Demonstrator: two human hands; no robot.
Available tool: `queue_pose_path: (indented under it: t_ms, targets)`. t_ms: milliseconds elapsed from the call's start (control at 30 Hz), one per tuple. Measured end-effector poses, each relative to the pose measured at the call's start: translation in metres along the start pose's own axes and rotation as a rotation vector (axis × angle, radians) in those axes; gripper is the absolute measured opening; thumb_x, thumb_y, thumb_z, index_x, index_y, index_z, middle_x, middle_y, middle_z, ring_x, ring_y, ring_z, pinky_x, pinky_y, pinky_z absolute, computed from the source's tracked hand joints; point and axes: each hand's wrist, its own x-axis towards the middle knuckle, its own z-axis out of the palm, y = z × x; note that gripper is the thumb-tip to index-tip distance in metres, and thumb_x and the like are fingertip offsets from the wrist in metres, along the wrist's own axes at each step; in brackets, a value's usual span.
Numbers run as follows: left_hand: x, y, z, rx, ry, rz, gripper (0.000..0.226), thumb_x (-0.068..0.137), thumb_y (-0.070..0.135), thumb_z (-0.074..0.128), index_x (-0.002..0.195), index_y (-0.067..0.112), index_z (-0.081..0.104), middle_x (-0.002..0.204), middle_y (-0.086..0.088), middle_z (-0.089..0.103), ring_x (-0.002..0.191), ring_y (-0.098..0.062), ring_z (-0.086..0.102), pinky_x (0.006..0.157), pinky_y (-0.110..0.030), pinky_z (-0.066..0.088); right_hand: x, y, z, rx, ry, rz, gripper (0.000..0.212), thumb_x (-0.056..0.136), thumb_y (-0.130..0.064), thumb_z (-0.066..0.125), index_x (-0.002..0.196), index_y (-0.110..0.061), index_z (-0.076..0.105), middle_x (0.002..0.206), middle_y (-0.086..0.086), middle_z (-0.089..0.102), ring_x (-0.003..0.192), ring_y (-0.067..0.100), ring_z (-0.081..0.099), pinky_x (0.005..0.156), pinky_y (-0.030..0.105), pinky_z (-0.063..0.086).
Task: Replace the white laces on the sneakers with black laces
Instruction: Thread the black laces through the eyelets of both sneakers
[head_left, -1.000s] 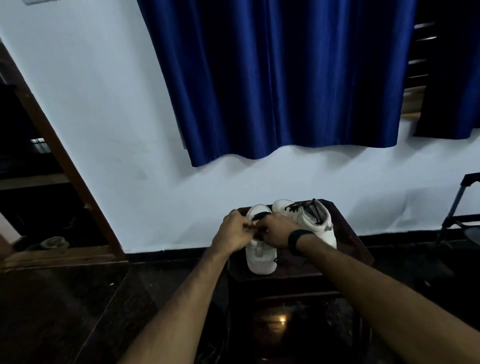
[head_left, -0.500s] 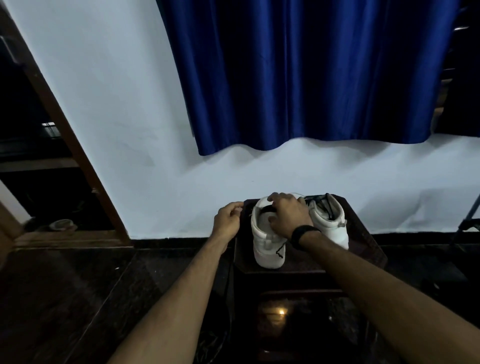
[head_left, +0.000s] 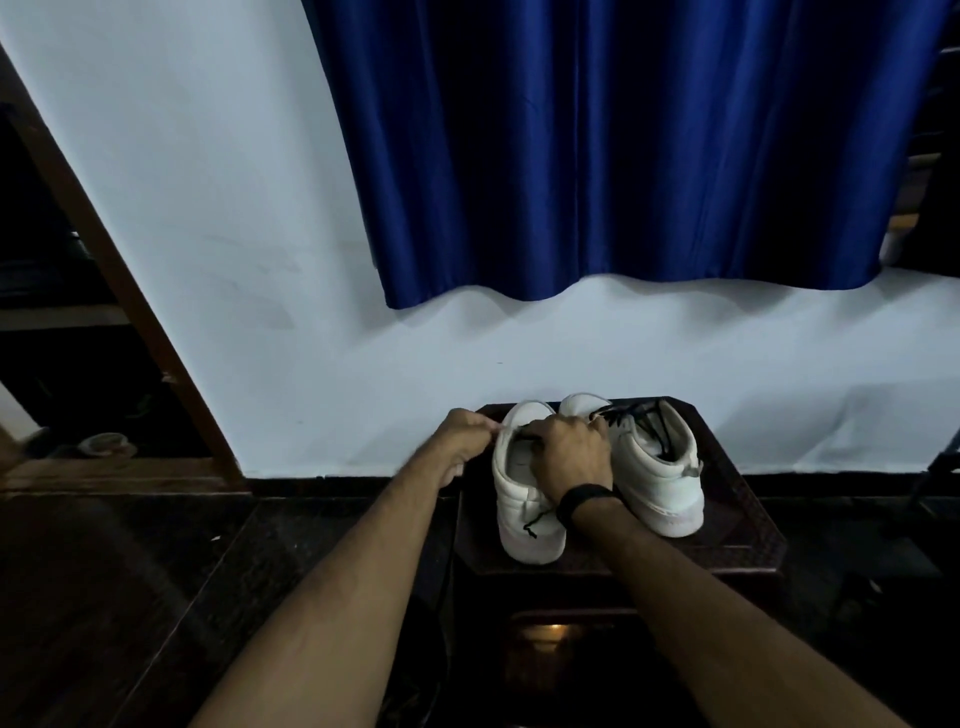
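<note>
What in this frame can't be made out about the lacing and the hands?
- Left sneaker eyelets, head view: hidden under the right hand.
- Left hand grip: fingertips curl away; too small to tell what they pinch.
- Right sneaker black lace: too dim to trace.
- Any white laces: none discernible.

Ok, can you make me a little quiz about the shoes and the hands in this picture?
1. True or false: both white sneakers stand on the dark wooden table.
2. Which sneaker shows black lace across its top? A) left sneaker B) right sneaker C) neither
3. Fill in: the right hand rests on the ____ sneaker and wears a black wristband.

Key
1. True.
2. B. Its black lace is threaded over the front.
3. Left. The left hand is at that shoe's outer edge, fingers curled, though what it pinches is too small to tell.
</note>
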Motion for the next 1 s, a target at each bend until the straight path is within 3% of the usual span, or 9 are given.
queue_pose_path:
  t_ms: [133,267,367,600,700,767,867,933,1000]
  targets:
    - [0.006,0.000,0.001,-0.024,0.009,0.033,0.014,0.086,0.023,0.074,0.082,0.010,0.074,0.087,-0.011,0.072,0.084,-0.018,0.062,0.078,-0.029,0.051,0.000,0.001,0.004,-0.008,0.026,-0.006,0.048,0.076,-0.014,0.054,0.121,-0.031,0.058,0.090,0.005,0.071,0.092,0.028,0.063,0.096,0.044,0.037]
    - [0.007,0.009,-0.002,0.256,0.147,0.089,0.028,0.088,0.039,0.069,0.076,0.014,0.067,0.077,-0.004,0.063,0.076,-0.018,0.056,0.071,-0.025,0.044,0.001,0.002,0.005,-0.081,-0.028,-0.043,0.036,0.080,-0.018,0.049,0.109,-0.032,0.066,0.096,-0.002,0.070,0.098,0.023,0.060,0.094,0.042,0.034]
    - [-0.002,0.021,-0.013,0.314,0.129,0.082,0.043,0.089,0.046,0.066,0.062,0.015,0.052,0.064,-0.003,0.051,0.064,-0.020,0.048,0.061,-0.027,0.036,0.000,0.002,0.004,-0.102,-0.028,-0.051,0.039,0.079,-0.016,0.050,0.110,-0.033,0.066,0.096,-0.002,0.070,0.098,0.023,0.060,0.094,0.042,0.034]
    - [-0.031,0.055,-0.064,-0.083,-0.009,-0.057,0.034,0.095,0.041,0.061,0.077,0.014,0.055,0.059,0.003,0.040,0.044,-0.007,0.028,0.039,-0.017,0.021,0.000,-0.001,-0.001,-0.013,-0.071,0.010,0.045,0.073,-0.015,0.054,0.114,-0.031,0.063,0.105,-0.002,0.069,0.104,0.024,0.060,0.100,0.042,0.032]
    - [-0.050,0.078,-0.073,-0.292,-0.132,-0.122,0.033,0.100,0.039,0.054,0.076,0.016,0.051,0.059,0.003,0.044,0.039,-0.005,0.034,0.036,-0.014,0.031,0.001,0.001,-0.004,0.272,-0.037,0.070,0.041,0.080,-0.021,0.057,0.119,-0.034,0.060,0.116,-0.005,0.064,0.112,0.025,0.055,0.099,0.042,0.033]
    - [-0.064,0.091,-0.069,-0.448,-0.210,-0.141,0.030,0.101,0.033,0.053,0.080,0.012,0.056,0.063,0.000,0.051,0.044,-0.006,0.044,0.041,-0.014,0.042,-0.003,-0.008,-0.012,0.482,0.061,0.081,0.026,0.095,-0.039,0.043,0.112,-0.037,0.062,0.117,-0.008,0.062,0.114,0.022,0.049,0.096,0.039,0.028]
    - [-0.081,0.109,-0.052,-0.610,-0.206,-0.123,0.026,0.102,0.021,0.051,0.083,0.006,0.061,0.069,-0.004,0.055,0.052,-0.009,0.050,0.047,-0.016,0.050,-0.012,-0.039,-0.046,0.920,-0.143,-0.019,0.058,0.098,-0.060,0.015,0.088,-0.036,0.068,0.099,-0.008,0.070,0.102,0.014,0.057,0.098,0.035,0.034]
    - [-0.084,0.114,-0.046,-0.678,-0.145,-0.098,0.025,0.102,0.012,0.048,0.082,0.003,0.060,0.070,-0.005,0.053,0.053,-0.009,0.048,0.045,-0.014,0.047,-0.014,-0.051,-0.065,1.284,-0.406,-0.062,0.049,0.103,-0.047,0.029,0.089,-0.022,0.068,0.080,0.001,0.071,0.081,0.012,0.064,0.083,0.025,0.044]
    - [-0.082,0.112,-0.050,-0.745,-0.079,-0.071,0.024,0.102,0.002,0.042,0.083,0.001,0.056,0.071,-0.006,0.048,0.048,-0.007,0.043,0.040,-0.012,0.041,-0.011,-0.044,-0.074,1.519,-0.433,-0.036,0.033,0.104,-0.026,0.040,0.085,-0.008,0.060,0.055,0.002,0.056,0.052,0.014,0.056,0.062,0.027,0.044]
